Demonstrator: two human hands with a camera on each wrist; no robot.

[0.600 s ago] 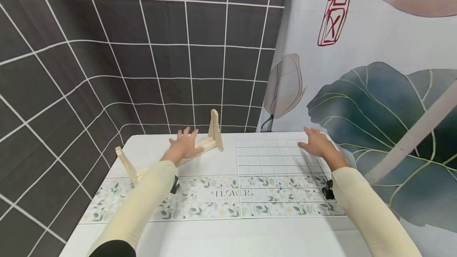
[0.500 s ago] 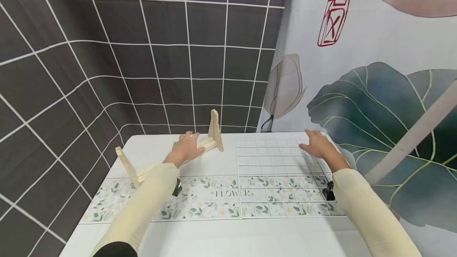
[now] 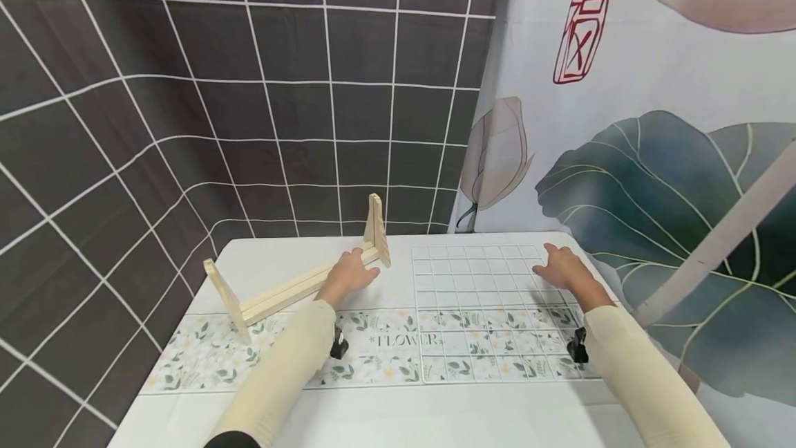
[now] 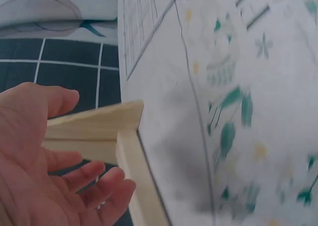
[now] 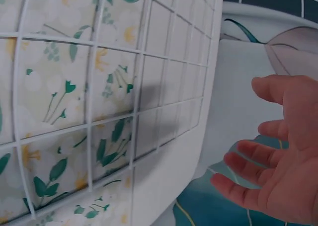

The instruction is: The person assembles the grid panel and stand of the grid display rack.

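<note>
In the head view, my left hand hovers by the right end of a pale wooden stand. The stand has a long bar joining two upright end pieces. Seen from the left wrist, the palm faces the wood with its fingers loosely bent and nothing in them. My right hand hangs above the right edge of a white wire grid panel, which lies flat on the table. From the right wrist, its fingers are spread and relaxed, apart from the grid.
A white table carries a printed floral band with the word FLOWER. Behind it hangs a dark cloth with white grid lines. A white curtain with leaf prints hangs at the right.
My left hand has moved right and nearer to me, leaving more of the stand's bar visible. The right hand has shifted slightly right. The stand and grid stay put.
</note>
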